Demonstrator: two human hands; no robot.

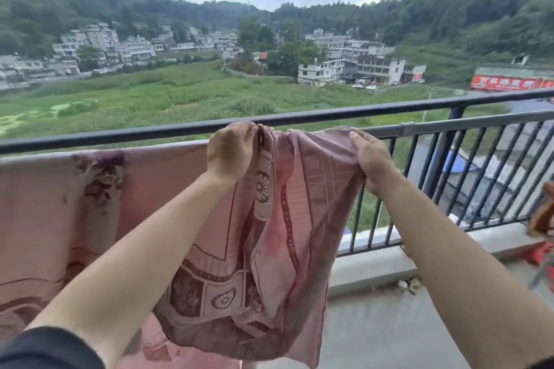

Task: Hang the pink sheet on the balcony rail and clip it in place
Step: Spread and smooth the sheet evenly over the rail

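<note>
The pink sheet (pixel 302 189), patterned with dark red flowers and borders, hangs over the lower grey balcony rail (pixel 449 126). Its left part lies spread along the rail, while its right end sags in folds. My left hand (pixel 232 150) grips a bunched fold at the sheet's top edge by the rail. My right hand (pixel 371 159) pinches the sheet's right top corner, thumb on top, just below the rail. No clip is visible.
A black top handrail (pixel 329 115) runs above the grey rail, with black vertical bars (pixel 494 174) to the right. A concrete curb (pixel 374 266) lines the balcony floor. Red and brown items (pixel 542 219) sit at the right edge. Fields and buildings lie far below.
</note>
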